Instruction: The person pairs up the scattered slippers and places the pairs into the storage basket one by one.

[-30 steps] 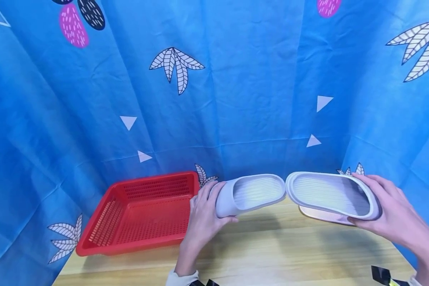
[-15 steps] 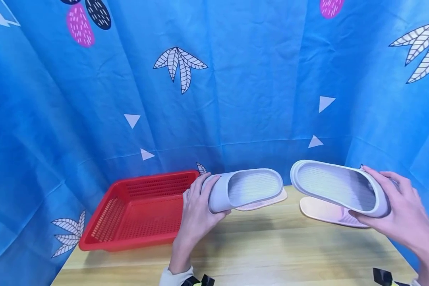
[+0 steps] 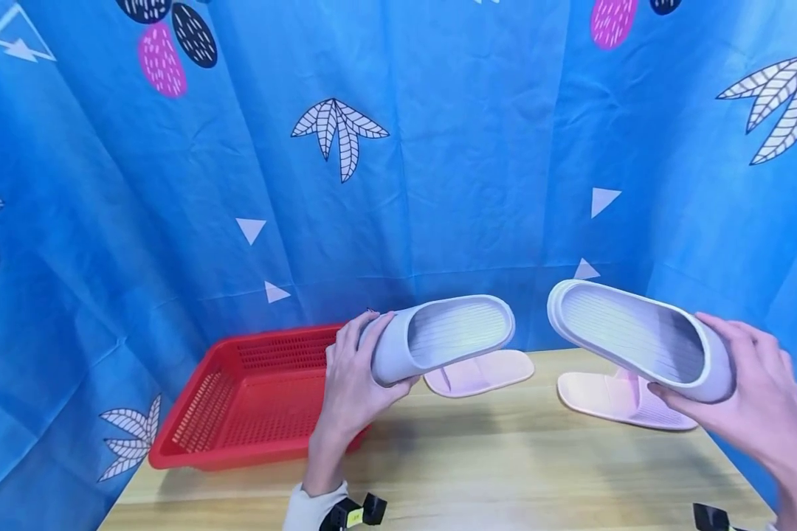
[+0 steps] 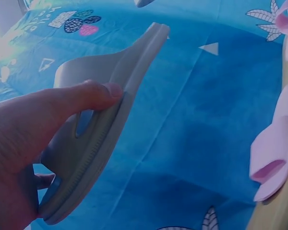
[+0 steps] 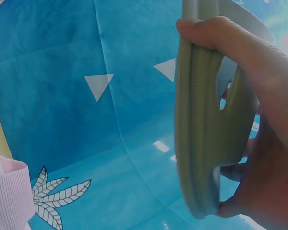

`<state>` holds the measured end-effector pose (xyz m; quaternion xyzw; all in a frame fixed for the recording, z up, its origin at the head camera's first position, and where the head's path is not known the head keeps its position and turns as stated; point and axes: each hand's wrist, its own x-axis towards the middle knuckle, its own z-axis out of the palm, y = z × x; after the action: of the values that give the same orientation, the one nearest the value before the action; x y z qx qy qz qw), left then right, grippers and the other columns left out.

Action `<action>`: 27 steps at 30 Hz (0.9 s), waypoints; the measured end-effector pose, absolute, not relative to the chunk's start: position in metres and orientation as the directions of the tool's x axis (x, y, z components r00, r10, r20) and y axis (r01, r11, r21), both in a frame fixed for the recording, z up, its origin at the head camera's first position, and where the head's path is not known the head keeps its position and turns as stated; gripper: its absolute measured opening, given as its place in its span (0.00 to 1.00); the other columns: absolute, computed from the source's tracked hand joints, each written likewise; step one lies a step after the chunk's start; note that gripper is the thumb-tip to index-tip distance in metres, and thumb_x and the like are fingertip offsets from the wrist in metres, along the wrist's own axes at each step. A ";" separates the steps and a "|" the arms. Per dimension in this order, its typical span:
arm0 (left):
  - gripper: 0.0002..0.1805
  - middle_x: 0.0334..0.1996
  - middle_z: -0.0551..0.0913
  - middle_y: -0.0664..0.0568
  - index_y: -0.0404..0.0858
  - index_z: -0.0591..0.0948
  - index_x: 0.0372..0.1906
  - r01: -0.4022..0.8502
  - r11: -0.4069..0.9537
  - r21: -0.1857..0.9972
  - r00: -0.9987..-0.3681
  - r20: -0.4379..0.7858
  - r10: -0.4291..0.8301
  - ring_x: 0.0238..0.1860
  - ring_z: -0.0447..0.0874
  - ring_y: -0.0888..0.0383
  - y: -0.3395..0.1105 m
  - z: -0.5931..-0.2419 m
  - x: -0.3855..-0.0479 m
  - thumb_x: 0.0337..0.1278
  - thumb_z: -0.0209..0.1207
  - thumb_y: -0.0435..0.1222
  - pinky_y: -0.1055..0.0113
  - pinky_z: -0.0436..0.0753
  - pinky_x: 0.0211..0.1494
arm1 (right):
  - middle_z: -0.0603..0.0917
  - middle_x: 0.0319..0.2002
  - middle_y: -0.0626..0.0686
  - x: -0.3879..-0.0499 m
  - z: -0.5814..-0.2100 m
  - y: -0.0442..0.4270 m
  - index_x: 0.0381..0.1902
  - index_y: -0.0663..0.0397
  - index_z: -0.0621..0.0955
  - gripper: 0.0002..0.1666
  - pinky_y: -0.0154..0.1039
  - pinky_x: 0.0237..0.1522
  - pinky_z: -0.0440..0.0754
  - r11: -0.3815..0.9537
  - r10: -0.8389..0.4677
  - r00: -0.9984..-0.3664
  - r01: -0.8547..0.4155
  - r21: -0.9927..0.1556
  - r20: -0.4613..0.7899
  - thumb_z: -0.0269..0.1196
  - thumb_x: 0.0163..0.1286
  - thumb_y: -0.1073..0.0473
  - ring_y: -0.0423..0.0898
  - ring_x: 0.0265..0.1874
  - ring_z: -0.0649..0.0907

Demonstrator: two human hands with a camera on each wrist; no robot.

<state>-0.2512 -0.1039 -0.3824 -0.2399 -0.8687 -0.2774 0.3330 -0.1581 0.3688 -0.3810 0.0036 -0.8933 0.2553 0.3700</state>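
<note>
Two light grey slide slippers are held above the table, heel ends toward each other and apart. My left hand (image 3: 352, 376) grips the left grey slipper (image 3: 461, 332) round its strap end, thumb along the sole's edge in the left wrist view. The right grey slipper (image 3: 627, 324) is gripped by my right hand (image 3: 750, 383), its thumb on the sole edge and fingers round the strap. On the table beneath lie two pink slippers: the left pink slipper (image 3: 488, 372), partly covered by the left grey one, and the right pink slipper (image 3: 598, 394), partly behind the right one.
A red perforated basket (image 3: 259, 453) stands at the left on the wooden table (image 3: 478, 464), with my left hand in front of its right end. A blue patterned curtain (image 3: 471, 184) hangs behind the table and along both sides.
Both grey slippers have risen and drawn apart, the left one moving left and the right one slightly right. More of both pink slippers shows beneath them.
</note>
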 end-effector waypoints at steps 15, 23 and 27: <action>0.57 0.71 0.70 0.51 0.53 0.72 0.73 0.623 0.689 0.370 -0.634 0.755 0.168 0.72 0.64 0.52 -0.121 -0.377 -0.250 0.27 0.86 0.43 0.42 0.70 0.61 | 0.65 0.71 0.69 -0.159 -0.379 0.368 0.73 0.56 0.70 0.77 0.73 0.57 0.56 0.874 0.155 -0.607 -0.284 -0.395 0.779 0.71 0.34 0.13 0.76 0.65 0.62; 0.58 0.73 0.67 0.50 0.57 0.71 0.74 0.625 0.675 0.392 -0.641 0.751 0.158 0.72 0.63 0.51 -0.127 -0.372 -0.246 0.27 0.87 0.41 0.40 0.69 0.62 | 0.65 0.70 0.70 -0.160 -0.378 0.360 0.70 0.56 0.74 0.74 0.72 0.53 0.55 0.892 0.131 -0.549 -0.299 -0.340 0.826 0.56 0.41 0.07 0.77 0.66 0.61; 0.59 0.74 0.65 0.49 0.60 0.71 0.75 0.632 0.662 0.404 -0.646 0.747 0.161 0.73 0.62 0.50 -0.126 -0.370 -0.247 0.28 0.87 0.41 0.38 0.71 0.62 | 0.63 0.72 0.69 -0.158 -0.377 0.361 0.69 0.54 0.75 0.70 0.76 0.56 0.54 0.898 0.137 -0.542 -0.286 -0.335 0.829 0.57 0.42 0.08 0.76 0.69 0.59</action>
<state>-0.2473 -0.1256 -0.3703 -0.2352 -0.8421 -0.3371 0.3491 -0.1584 0.3615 -0.3773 0.0438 -0.8496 0.2218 0.4764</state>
